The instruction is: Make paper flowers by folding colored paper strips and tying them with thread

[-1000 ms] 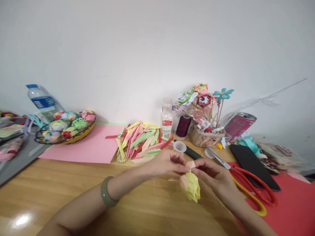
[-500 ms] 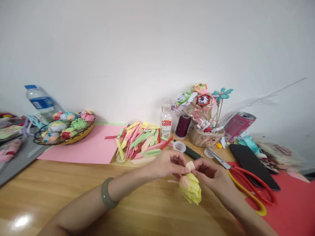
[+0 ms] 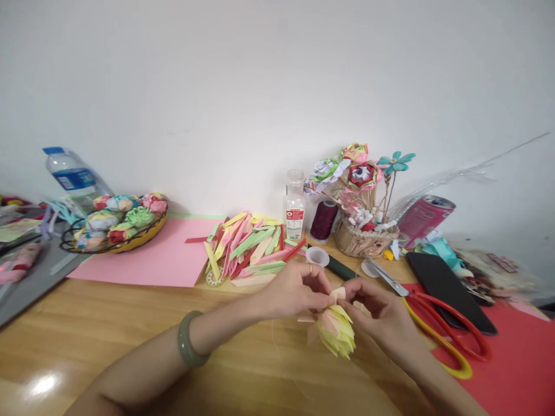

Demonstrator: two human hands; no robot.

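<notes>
Pale wall [image 3: 217, 104] rises behind a wooden desk [image 3: 173, 323]. Above its front part, the left hand [image 3: 306, 292] and right hand [image 3: 373, 303] both have fingertips pinched nearly closed on the peach top of a yellow paper flower [image 3: 336, 332], which hangs between them. Scissors [image 3: 405, 292] lie beside the right hand.

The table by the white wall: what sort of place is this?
Probably a paper-craft corner at home or in a small workshop, judging by the heap of colored paper strips, the scissors and the purple thread spool.
</notes>
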